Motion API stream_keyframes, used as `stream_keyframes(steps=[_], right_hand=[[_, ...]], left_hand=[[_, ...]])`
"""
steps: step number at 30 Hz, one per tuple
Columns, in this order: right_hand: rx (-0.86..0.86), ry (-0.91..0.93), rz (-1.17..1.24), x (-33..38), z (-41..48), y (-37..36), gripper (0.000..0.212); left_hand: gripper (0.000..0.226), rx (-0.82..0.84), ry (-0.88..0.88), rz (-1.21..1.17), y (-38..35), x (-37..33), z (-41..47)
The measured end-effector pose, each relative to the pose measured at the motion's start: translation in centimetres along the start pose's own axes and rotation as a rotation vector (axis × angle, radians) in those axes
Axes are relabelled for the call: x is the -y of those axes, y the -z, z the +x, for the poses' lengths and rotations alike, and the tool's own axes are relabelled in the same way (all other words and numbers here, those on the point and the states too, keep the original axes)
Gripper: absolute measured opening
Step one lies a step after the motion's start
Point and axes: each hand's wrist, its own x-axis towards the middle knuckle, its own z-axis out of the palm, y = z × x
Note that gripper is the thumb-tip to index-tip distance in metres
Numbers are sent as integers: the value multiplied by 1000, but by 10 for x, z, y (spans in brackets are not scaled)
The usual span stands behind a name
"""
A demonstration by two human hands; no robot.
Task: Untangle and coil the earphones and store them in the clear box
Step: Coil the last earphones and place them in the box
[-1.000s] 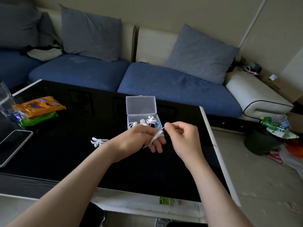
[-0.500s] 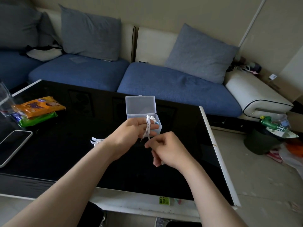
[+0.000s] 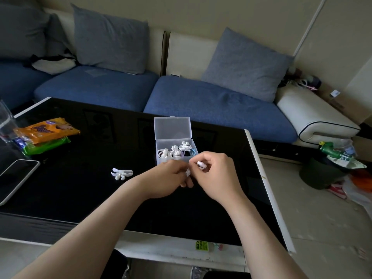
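The clear box (image 3: 159,147) stands open on the black table (image 3: 84,188), its lid upright behind it. Several coiled white earphones (image 3: 174,153) lie inside. Just in front of the box, my left hand (image 3: 167,178) and my right hand (image 3: 217,174) meet over the table. Both grip a white earphone (image 3: 201,164); its bud shows between my right thumb and fingers, and a bit of white cord shows at my left fingertips. Most of the cord is hidden inside my hands. A white cord winder (image 3: 121,173) lies on the table to the left.
Orange and green snack packs (image 3: 46,135) and a phone (image 3: 16,178) lie at the table's left. A blue sofa with grey pillows (image 3: 245,65) runs behind the table. A dark bin and litter (image 3: 330,168) sit on the floor at the right.
My right hand dropped below the left with the cord stretched between them, then rose again to meet the left hand. The cord now shows only as a short bit between both hands.
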Motion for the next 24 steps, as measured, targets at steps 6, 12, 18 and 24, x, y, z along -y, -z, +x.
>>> stream_keyframes(steps=[6,12,18,24], right_hand=[[-5,-65,67,-5,2,-1,11],[72,-130,296,-8,6,0,7],[127,-185,340,-12,6,-2,25],[125,-174,464,-4,6,-5,24]], left_hand=[[31,86,34,-86,-1,-2,-1],[35,21,14,-312,8,-11,-7],[24,59,-46,-404,9,-9,-9],[28,-26,-6,-451,10,-7,-8]])
